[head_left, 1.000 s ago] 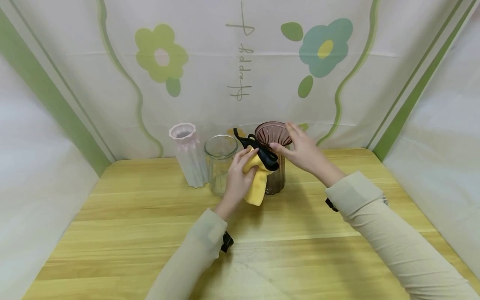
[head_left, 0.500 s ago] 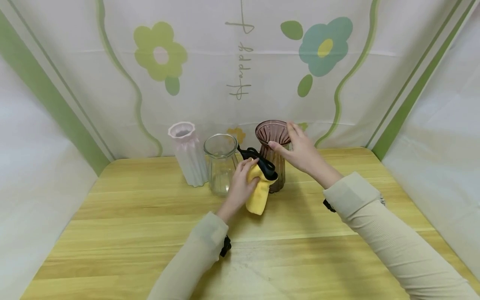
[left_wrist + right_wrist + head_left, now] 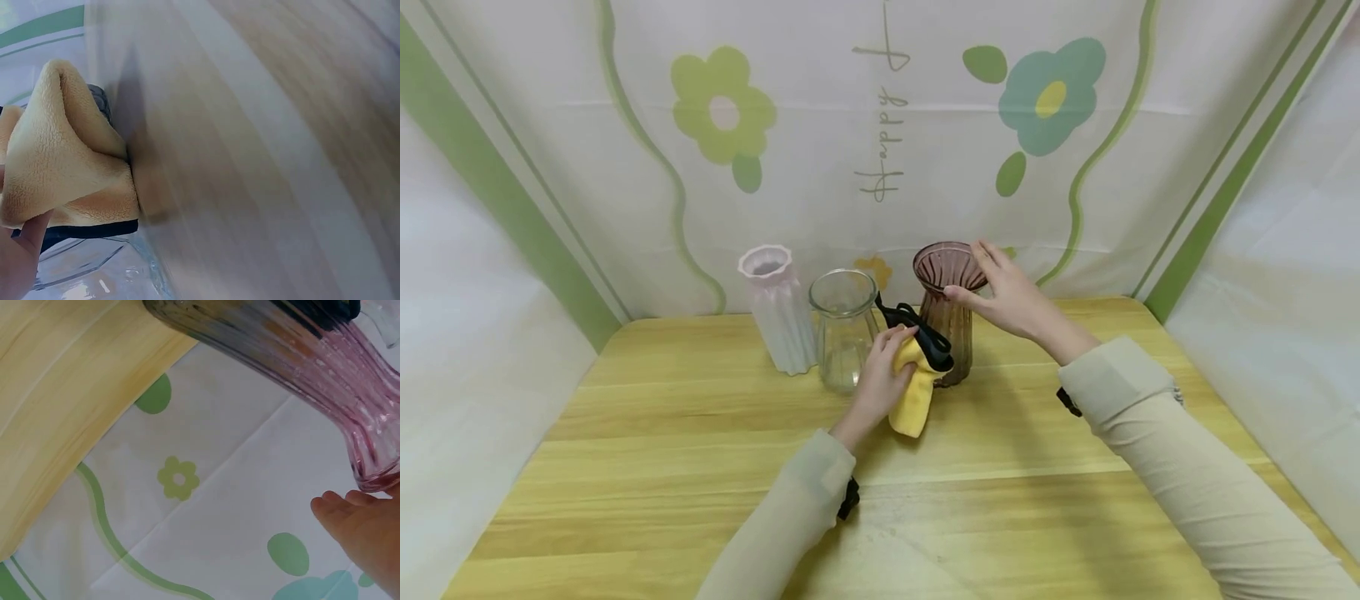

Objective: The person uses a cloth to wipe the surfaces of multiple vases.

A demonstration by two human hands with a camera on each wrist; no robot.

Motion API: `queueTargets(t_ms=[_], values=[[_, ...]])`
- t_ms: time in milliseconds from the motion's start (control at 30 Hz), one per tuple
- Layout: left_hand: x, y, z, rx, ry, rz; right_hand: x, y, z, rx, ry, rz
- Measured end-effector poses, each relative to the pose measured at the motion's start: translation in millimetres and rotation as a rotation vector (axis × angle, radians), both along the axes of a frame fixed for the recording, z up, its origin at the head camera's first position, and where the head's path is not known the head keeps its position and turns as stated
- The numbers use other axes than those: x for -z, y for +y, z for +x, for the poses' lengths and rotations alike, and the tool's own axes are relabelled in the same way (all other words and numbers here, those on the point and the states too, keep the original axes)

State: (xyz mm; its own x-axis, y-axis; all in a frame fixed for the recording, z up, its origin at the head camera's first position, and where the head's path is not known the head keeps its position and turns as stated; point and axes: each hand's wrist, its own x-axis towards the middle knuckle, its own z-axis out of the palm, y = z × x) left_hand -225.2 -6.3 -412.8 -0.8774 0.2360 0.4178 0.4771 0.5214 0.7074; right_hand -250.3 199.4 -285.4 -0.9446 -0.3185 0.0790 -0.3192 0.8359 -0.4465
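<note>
A ribbed purple glass vase (image 3: 946, 312) stands on the wooden table (image 3: 700, 467) near the back. My right hand (image 3: 1003, 292) holds its flared rim, thumb on the near edge and fingers over the far edge; the vase's pink neck (image 3: 369, 444) shows in the right wrist view. My left hand (image 3: 883, 375) grips a yellow cloth with a black edge (image 3: 917, 379) and presses it against the vase's left side low down. In the left wrist view the bunched cloth (image 3: 65, 162) fills the left part of the frame.
A clear glass vase (image 3: 842, 329) stands just left of my left hand, and a pale pink ribbed vase (image 3: 775, 304) farther left. A flowered curtain (image 3: 880, 142) hangs behind them, and white cloth walls close the table's left and right sides.
My left hand has slid the cloth down the side of the purple vase. My right hand has stayed on the rim.
</note>
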Motion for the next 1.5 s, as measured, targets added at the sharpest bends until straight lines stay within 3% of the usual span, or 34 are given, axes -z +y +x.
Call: queueTargets(t_ms=[233, 533, 733, 967, 1200, 1500], values=[[-5.4, 0.6, 0.0, -0.02, 0.061, 0.033, 3.8, 0.1, -0.8, 0.002, 0.001, -0.005], [-27.9, 4.6, -0.7, -0.023, 0.157, 0.119, 10.8, -5.7, 2.2, 0.047, 0.017, -0.077], [-39.2, 4.9, -1.0, -0.041, 0.15, 0.098, 13.3, -8.9, 2.5, 0.064, 0.033, -0.1], [-28.7, 6.0, -0.4, -0.023, 0.074, 0.034, 11.4, -9.2, 4.2, 0.07, 0.029, -0.085], [-13.4, 1.8, 1.7, -0.006, -0.05, 0.004, 11.5, -8.0, 3.5, 0.076, 0.024, -0.097], [-6.2, -0.8, 2.2, 0.0, -0.082, 0.009, 10.7, -7.2, 3.6, 0.067, 0.025, -0.085]])
